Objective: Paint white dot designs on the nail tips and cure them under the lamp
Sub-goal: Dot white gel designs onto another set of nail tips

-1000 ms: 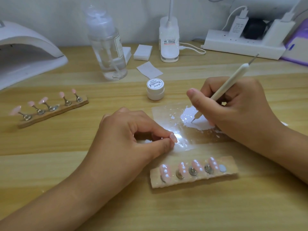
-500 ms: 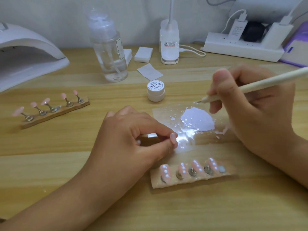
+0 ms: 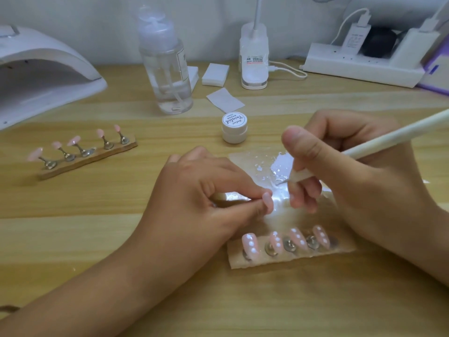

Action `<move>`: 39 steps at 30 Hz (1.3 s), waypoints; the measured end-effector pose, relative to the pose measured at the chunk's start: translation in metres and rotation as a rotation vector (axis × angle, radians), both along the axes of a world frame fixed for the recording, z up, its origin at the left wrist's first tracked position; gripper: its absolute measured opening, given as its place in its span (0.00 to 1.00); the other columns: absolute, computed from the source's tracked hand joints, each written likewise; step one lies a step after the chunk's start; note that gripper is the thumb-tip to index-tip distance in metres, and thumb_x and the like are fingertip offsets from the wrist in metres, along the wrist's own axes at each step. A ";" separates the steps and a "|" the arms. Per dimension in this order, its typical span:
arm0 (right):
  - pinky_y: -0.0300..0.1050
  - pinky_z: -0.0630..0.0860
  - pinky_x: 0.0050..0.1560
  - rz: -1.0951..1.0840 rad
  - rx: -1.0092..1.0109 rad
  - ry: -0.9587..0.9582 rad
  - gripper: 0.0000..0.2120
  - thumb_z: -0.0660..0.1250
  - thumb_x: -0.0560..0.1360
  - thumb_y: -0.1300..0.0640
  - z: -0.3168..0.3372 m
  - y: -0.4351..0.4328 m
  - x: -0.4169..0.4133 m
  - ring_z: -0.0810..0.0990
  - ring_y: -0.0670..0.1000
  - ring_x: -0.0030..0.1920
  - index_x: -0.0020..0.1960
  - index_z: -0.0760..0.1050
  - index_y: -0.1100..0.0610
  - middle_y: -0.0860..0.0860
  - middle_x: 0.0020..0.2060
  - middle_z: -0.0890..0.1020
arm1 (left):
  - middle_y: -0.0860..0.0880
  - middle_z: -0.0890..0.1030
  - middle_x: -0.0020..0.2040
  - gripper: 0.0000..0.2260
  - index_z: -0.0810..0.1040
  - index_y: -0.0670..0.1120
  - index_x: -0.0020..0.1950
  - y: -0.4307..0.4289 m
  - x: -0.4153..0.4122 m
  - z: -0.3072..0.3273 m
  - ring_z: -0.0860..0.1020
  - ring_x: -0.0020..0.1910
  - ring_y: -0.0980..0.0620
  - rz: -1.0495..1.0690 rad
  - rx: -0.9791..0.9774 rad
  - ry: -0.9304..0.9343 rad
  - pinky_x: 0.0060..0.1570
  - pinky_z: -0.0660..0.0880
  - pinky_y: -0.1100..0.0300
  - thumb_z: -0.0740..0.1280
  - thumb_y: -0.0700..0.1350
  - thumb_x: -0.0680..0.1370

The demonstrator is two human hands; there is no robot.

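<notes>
- Your right hand [image 3: 352, 181] has brought the dotting pen [image 3: 379, 144] down and toward you in the last half second. Its fine point has come from the far side of the white paint [image 3: 279, 164] to just beside the tip your other hand holds; you cannot tell whether they touch.
- That hand grips the pen between the thumb and curled fingers, and the shaft slants up toward the right edge of the tabletop [image 3: 73, 239].
- Your left hand [image 3: 201, 190] has not shifted. It pinches one plain pink nail tip [image 3: 267, 203] between thumb and forefinger, over the near left part of the clear palette sheet [image 3: 247, 161], where glare is strong.
- The paint lies as a puddle on the sheet, behind the pen point.
- Closer to the near edge, a wooden holder strip [image 3: 243, 262] carries four dotted tips [image 3: 250, 244], each pink with a row of white dots. A bare metal disc sits at the strip's right end.
- Toward the left edge, a second strip [image 3: 97, 158] holds five pink tips on metal stands.
- A small white jar [image 3: 234, 128], lid on, stands just behind the sheet.
- The cure lamp [image 3: 36, 76] sits at the far left corner, well apart from both strips.
- Along the far edge stand a pump bottle [image 3: 167, 69], a desk lamp base [image 3: 254, 57] and a power strip [image 3: 359, 66].
</notes>
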State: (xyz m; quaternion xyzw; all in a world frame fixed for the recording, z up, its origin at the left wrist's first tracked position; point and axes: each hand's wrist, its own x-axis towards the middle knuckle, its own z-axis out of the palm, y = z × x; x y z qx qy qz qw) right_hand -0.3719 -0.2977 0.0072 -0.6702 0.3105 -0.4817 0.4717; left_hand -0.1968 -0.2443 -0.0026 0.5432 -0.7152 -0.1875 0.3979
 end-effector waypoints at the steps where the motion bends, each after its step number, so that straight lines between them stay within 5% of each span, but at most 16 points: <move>1: 0.42 0.69 0.22 0.009 0.013 -0.010 0.17 0.70 0.75 0.53 0.000 0.000 0.001 0.76 0.55 0.21 0.30 0.72 0.57 0.51 0.19 0.72 | 0.66 0.83 0.40 0.02 0.83 0.61 0.36 0.000 0.000 0.000 0.77 0.44 0.54 -0.004 -0.004 -0.005 0.52 0.70 0.48 0.75 0.55 0.68; 9: 0.38 0.75 0.29 0.097 0.002 0.020 0.15 0.67 0.76 0.54 0.001 0.004 0.005 0.81 0.52 0.26 0.32 0.71 0.56 0.51 0.24 0.79 | 0.64 0.84 0.40 0.02 0.84 0.60 0.38 0.000 0.000 0.001 0.78 0.44 0.53 -0.022 -0.035 0.006 0.50 0.70 0.43 0.75 0.56 0.69; 39: 0.34 0.74 0.28 0.102 0.027 0.033 0.15 0.68 0.76 0.55 -0.001 0.004 0.007 0.82 0.51 0.26 0.32 0.73 0.59 0.51 0.24 0.80 | 0.63 0.84 0.39 0.02 0.84 0.60 0.38 -0.001 0.000 0.001 0.78 0.44 0.54 -0.035 -0.039 -0.017 0.51 0.71 0.44 0.74 0.56 0.69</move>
